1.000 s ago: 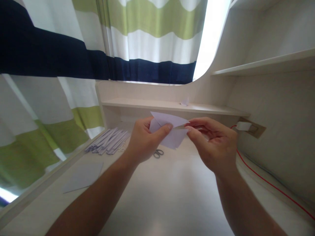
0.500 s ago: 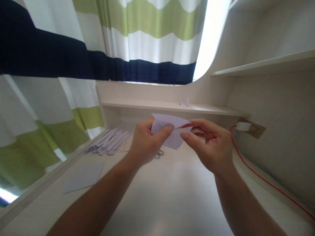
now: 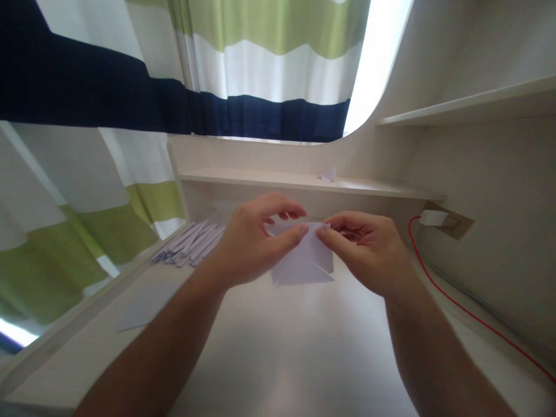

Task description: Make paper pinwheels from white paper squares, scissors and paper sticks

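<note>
A folded piece of white paper [image 3: 304,263] hangs upright over the desk, with creases and a slanting flap along its lower edge. My right hand [image 3: 365,246] pinches its upper right corner between thumb and fingers. At the paper's upper left, my left hand [image 3: 258,237] has its fingers raised and apart from the thumb. The left thumb tip lies against or just before the paper; which of the two I cannot tell. Part of the paper's left side is hidden behind that hand.
Several paper strips [image 3: 191,243] lie in a pile at the left back. Nearer is a flat sheet of paper [image 3: 145,304], partly behind my left forearm. A small folded paper piece [image 3: 329,174] stands on the shelf [image 3: 260,178]. A red cable [image 3: 460,313] runs from the white plug [image 3: 433,218] at right.
The paper has turned and come lower, showing a flatter face with a straight top edge. My left fingers have loosened and spread; my right hand now pinches the corner.
</note>
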`<state>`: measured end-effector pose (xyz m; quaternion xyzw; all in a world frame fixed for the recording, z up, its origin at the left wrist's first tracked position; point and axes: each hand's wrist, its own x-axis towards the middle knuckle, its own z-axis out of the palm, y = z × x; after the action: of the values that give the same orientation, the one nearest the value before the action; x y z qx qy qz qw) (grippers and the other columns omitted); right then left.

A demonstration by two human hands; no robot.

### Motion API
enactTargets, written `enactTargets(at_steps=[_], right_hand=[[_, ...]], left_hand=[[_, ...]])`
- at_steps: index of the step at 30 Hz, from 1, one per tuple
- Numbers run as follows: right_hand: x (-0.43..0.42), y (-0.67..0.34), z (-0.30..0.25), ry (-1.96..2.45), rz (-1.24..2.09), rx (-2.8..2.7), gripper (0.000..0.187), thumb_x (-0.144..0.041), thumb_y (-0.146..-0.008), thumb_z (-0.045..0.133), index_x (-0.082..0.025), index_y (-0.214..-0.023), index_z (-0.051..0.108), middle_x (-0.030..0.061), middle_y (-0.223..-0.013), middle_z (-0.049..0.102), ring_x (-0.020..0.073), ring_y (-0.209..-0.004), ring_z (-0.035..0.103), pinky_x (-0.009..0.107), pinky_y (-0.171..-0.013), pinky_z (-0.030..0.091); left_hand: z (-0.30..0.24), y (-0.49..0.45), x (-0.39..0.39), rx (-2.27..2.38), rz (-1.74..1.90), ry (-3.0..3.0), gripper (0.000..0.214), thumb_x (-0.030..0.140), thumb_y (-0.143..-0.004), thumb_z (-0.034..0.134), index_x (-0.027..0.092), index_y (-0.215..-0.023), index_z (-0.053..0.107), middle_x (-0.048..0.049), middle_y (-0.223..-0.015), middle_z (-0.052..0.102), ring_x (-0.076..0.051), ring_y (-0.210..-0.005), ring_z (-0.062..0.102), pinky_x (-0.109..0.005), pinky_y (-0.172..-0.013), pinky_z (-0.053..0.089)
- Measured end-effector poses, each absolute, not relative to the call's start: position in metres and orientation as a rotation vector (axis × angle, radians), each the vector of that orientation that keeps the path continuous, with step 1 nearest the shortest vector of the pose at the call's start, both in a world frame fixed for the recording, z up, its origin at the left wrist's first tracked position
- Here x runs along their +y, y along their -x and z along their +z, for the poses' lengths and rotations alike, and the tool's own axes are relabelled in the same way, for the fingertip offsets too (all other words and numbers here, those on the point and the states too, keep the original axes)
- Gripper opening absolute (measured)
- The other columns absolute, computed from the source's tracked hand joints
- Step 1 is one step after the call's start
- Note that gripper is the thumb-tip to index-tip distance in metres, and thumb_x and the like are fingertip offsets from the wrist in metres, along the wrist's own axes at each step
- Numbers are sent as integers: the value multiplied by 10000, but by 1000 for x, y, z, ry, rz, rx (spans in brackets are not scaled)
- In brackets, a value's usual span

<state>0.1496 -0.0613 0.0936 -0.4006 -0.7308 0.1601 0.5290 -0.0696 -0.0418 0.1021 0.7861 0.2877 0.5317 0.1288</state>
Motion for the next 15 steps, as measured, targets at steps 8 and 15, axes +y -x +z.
enactTargets(at_steps=[8,15], right_hand=[[-63,-144,93,990,468,-1840,145,-255,-889,740,-199,-773,805,9,-673,732,132,-567,624,220,-484,434],[-63,-144,92,939,436,-1744,93,-218,-860,764,-220,-779,809,4,-664,732,140,-558,642,220,-467,457]], left_hand=[[99,59,-43,801,1422,-2386,73,149,-887,713,199,-864,761,-3,-877,741,-157,-853,668,-274,-763,487],[101,61,-44,816,1406,-2319,80,191,-884,719,195,-819,765,-11,-844,750,-163,-801,667,-286,-726,476]])
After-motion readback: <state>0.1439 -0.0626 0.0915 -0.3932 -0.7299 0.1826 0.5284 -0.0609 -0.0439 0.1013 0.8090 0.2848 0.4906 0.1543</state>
